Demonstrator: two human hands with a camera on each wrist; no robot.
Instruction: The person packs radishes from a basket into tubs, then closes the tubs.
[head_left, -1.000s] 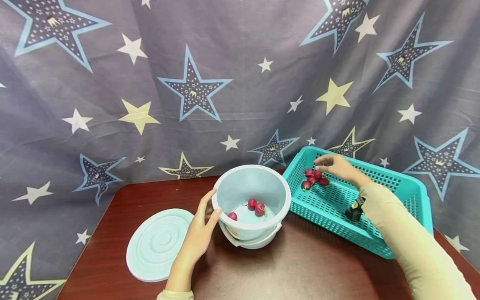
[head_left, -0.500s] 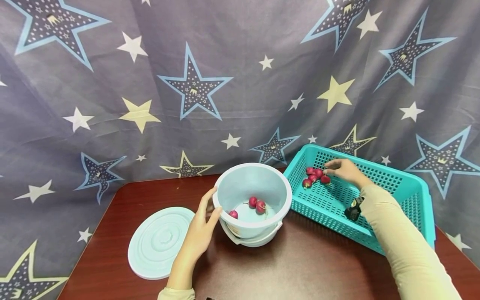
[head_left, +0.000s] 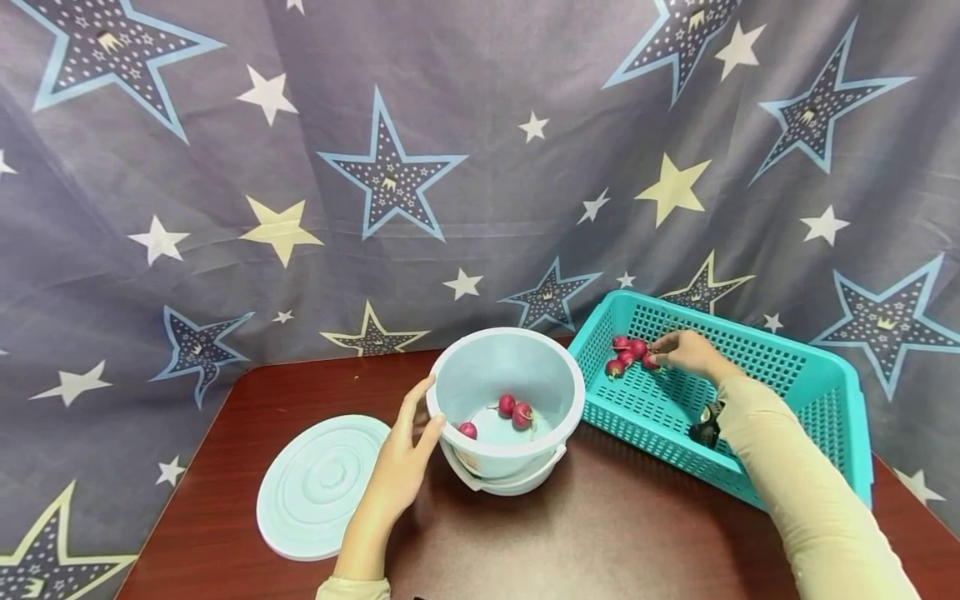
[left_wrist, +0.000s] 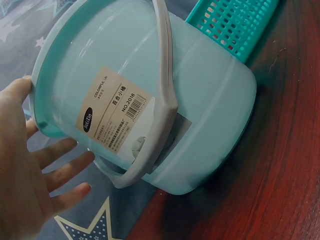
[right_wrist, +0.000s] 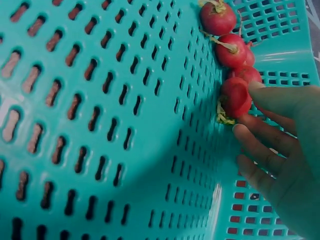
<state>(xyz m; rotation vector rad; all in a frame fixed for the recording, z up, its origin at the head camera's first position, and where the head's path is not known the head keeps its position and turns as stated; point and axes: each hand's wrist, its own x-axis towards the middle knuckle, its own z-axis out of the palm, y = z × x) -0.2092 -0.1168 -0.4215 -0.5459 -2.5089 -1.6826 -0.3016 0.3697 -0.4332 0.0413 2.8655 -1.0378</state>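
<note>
We note a glossy red-brown table point(head_left: 622, 533). On it we find a pale blue bucket point(head_left: 487, 367), upright; left of the bucket, a round lid point(head_left: 322, 487), flat; right, a turquoise perforated basket point(head_left: 660, 447).

A tabletop work spot, room type unclear: a reddish-brown table point(head_left: 622, 508) stands before a star-printed cloth point(head_left: 487, 200).
</note>
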